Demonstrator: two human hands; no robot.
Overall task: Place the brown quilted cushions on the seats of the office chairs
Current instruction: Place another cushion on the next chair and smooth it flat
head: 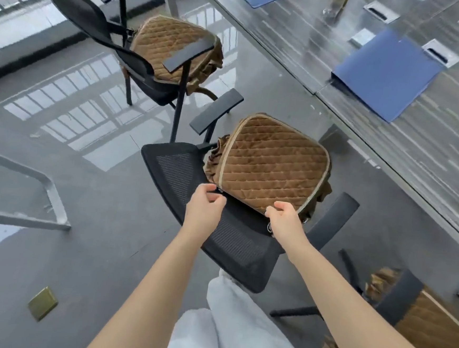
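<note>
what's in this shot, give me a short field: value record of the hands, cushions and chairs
left hand: pinches near edge of the near cushion
right hand: grips same edge
near cushion: on seat of the near chair, near edge lifted
far cushion: lies on seat of the far chair
third cushion: lower right, partly out of view
table: holds blue folders

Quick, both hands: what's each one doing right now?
Left hand: pinching the near edge of the cushion.
Right hand: gripping the same cushion edge, fingers curled.
</note>
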